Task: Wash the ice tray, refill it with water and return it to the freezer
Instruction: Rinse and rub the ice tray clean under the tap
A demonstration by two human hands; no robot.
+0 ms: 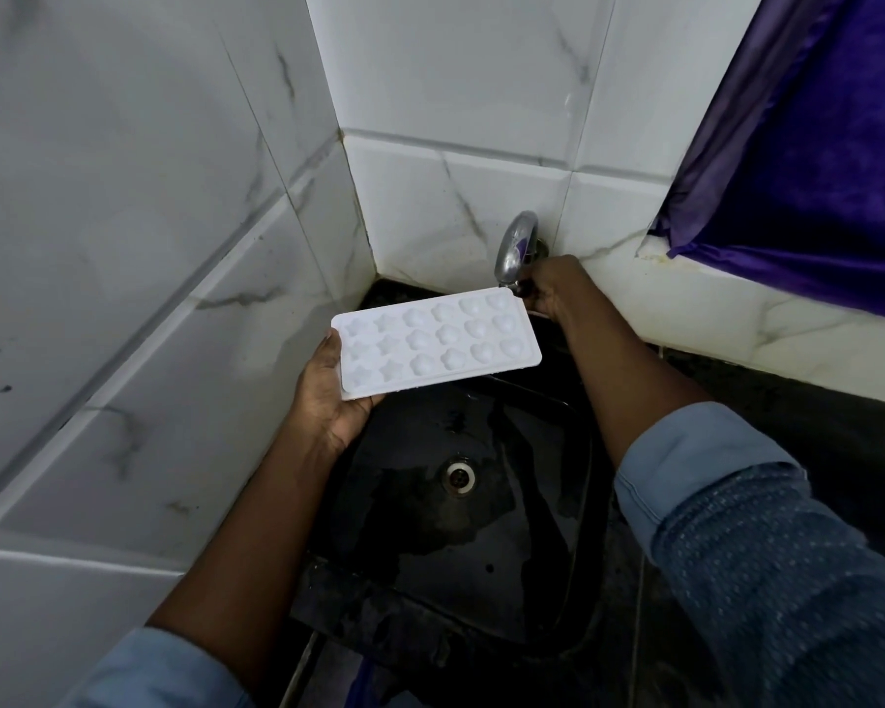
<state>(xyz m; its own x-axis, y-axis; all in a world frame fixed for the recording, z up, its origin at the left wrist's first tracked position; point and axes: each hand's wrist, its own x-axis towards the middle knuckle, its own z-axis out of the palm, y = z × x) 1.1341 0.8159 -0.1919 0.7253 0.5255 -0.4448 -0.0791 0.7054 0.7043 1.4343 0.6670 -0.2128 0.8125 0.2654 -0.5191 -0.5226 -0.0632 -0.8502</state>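
A white ice tray (433,342) with star, flower and heart shaped cells is held level above the black sink (532,528). My left hand (328,390) grips its near-left end, thumb on the rim. The tray's far right corner sits just under the metal tap (516,243) on the back wall. My right hand (553,286) reaches behind the tray and curls round the tap's lower part; its fingers are partly hidden. No water stream is visible.
White marble-look tiled walls close in at the left and back. The sink has a drain (460,476) and a wet bottom. A purple curtain (808,145) hangs at the upper right above a dark counter (813,431).
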